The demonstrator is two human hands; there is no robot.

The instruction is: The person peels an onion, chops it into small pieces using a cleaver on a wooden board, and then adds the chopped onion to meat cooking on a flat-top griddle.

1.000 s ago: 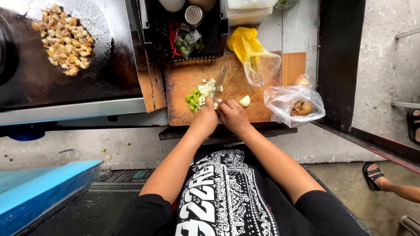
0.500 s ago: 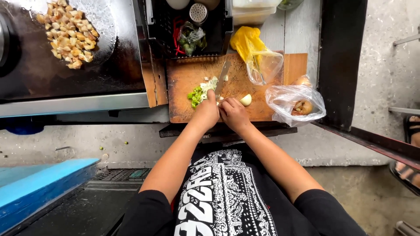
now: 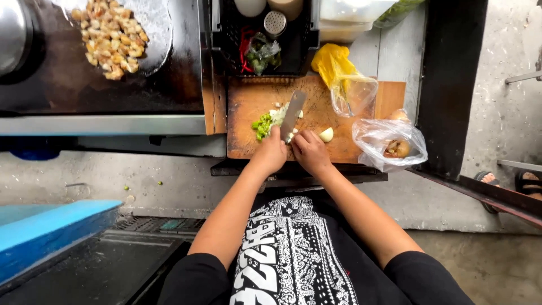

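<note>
Left hand (image 3: 270, 153) grips knife (image 3: 293, 115); right hand (image 3: 307, 151) pinches white bit beside blade. Fingers close, slip could cut.

Matt wood board (image 3: 254, 101), shiny metal knife (image 3: 293, 113), clear glossy plastic bag (image 3: 389, 138).

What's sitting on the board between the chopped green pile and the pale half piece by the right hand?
In the head view, the knife blade and both hands' fingertips lie between the chopped greens and the pale half piece, with a few white bits by the blade.
</note>
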